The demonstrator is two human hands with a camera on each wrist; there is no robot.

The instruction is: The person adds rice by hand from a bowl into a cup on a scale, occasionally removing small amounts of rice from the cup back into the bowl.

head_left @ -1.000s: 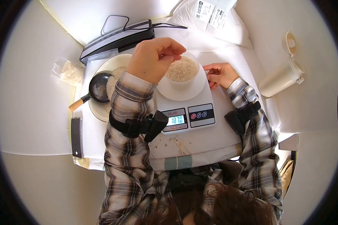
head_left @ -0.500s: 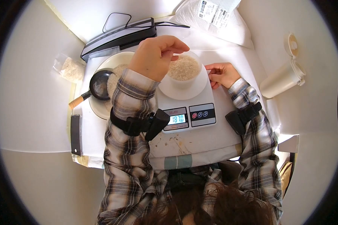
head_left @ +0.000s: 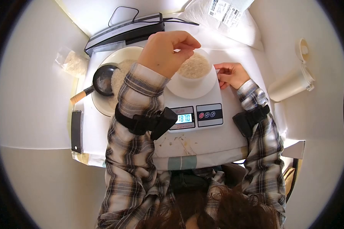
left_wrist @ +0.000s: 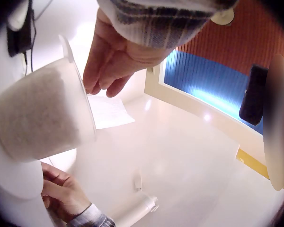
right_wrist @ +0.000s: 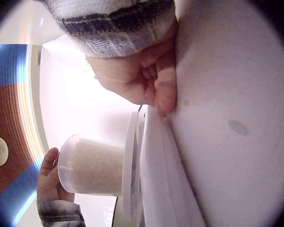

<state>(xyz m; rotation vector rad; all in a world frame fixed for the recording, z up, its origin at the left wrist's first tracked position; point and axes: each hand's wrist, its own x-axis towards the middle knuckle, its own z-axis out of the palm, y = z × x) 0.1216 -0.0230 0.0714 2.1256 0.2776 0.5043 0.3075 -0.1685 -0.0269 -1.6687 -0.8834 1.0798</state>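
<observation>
- Probably weighing: the translucent round plastic cup [right_wrist: 95, 165] of white rice [head_left: 195, 66] stands on the white plastic scale [head_left: 191, 102].
- Left hand [head_left: 167, 54] hangs above, grip drawn together; cannot tell if it pinches rice.
- Right hand [head_left: 233, 75], loosely curled, seemingly empty, rests at the scale's right.
- Next likely needs fine sprinkling.

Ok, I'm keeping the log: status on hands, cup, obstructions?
Left fingers above rice cup; right fingers at edge of scale. Cup upright on scale. Nothing else seen over it.
</observation>
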